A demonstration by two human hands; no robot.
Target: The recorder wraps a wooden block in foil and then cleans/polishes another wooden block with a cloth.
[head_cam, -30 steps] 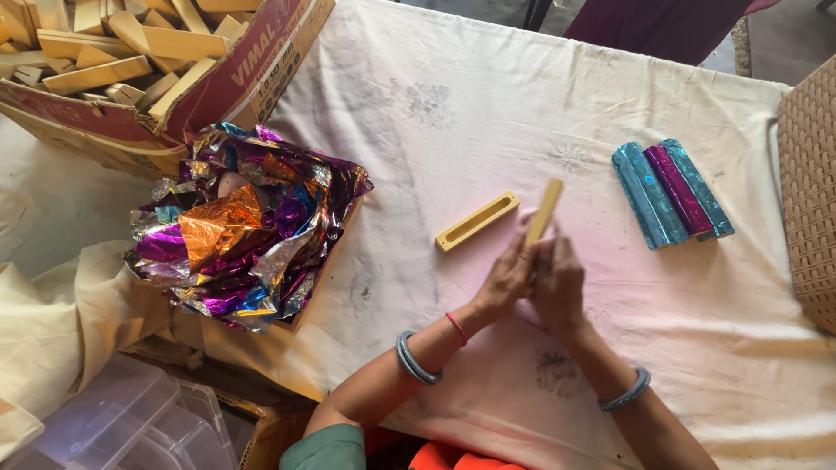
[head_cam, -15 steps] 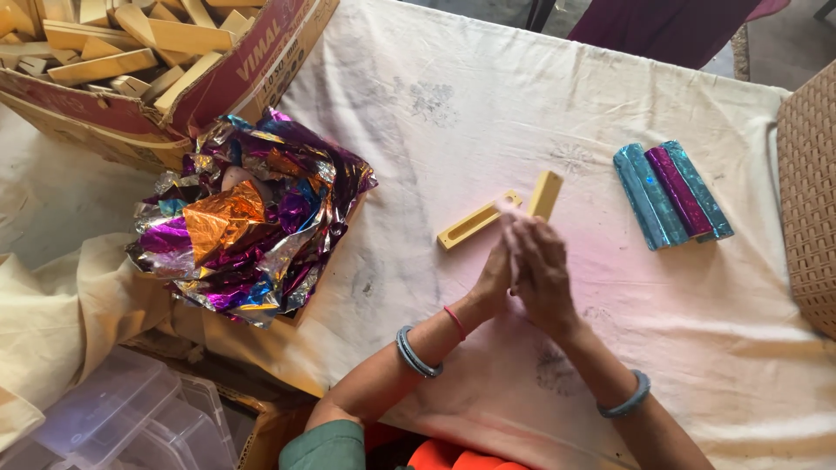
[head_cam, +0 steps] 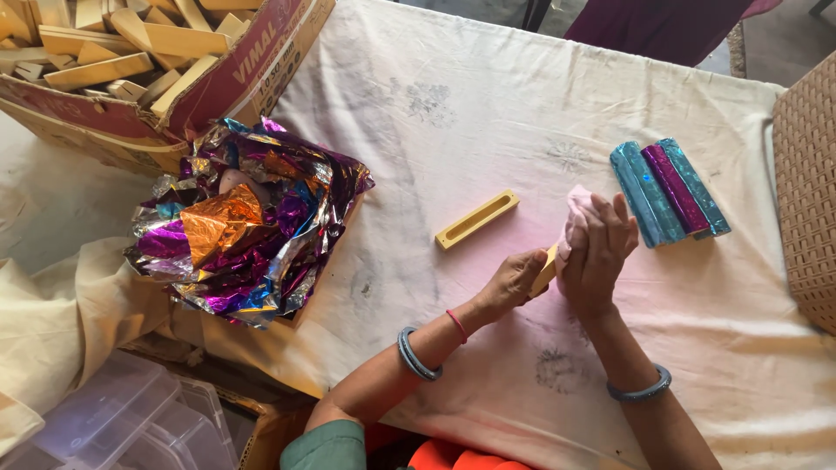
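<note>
My left hand (head_cam: 515, 280) grips the lower end of a yellow wooden block (head_cam: 546, 270), most of it hidden between my hands. My right hand (head_cam: 596, 252) presses a pale pink cloth (head_cam: 577, 207) against that block. A second yellow block with a long slot (head_cam: 476, 219) lies flat on the white tablecloth (head_cam: 453, 104), a little to the left of my hands. Three foil-wrapped bars (head_cam: 667, 190), two teal and one purple, lie side by side to the right of my right hand.
A heap of crumpled shiny foil sheets (head_cam: 244, 222), purple, orange and silver, sits at the left. Behind it stands a cardboard box (head_cam: 252, 65) full of yellow wooden blocks. A woven basket (head_cam: 808, 200) is at the right edge. Clear plastic bins (head_cam: 122, 422) lie below left.
The block that my hands held upright has come down between them, and my right hand now holds a pink cloth against it. The slotted block has not moved.
</note>
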